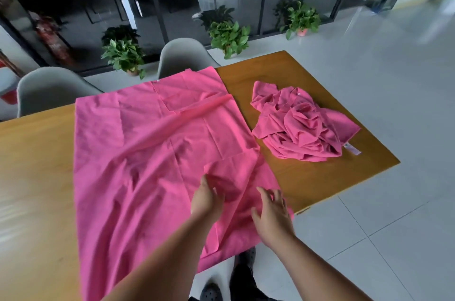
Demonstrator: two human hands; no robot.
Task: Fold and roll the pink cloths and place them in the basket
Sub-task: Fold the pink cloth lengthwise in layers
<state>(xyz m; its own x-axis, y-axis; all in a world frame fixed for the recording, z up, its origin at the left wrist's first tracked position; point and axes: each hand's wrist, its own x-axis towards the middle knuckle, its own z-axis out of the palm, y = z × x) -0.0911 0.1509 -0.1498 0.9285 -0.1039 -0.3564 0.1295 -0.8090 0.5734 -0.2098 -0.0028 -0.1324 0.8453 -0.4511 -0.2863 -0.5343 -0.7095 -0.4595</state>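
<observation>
Reaching over the desk (37,153), the person lays both hands on the spread pink cloth (147,140). The right hand (273,214) lies flat, fingers splayed. The left hand (206,199) has its fingertips sunk in a fold, so I cannot tell if it pinches. The cloth's near edge overhangs the desk, and a tug could drag it floorward. A crumpled pile of pink cloths (302,125) lies just beside it. No basket is in sight.

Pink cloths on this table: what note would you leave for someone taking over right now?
Left hand grips a fold of the large pink cloth spread over the wooden table.
Right hand open, over the same cloth.
Crumpled pink cloth heap lies apart, to the right.
Done: nothing folded or rolled.
Left: fold and roll everything; basket not in view.
</observation>
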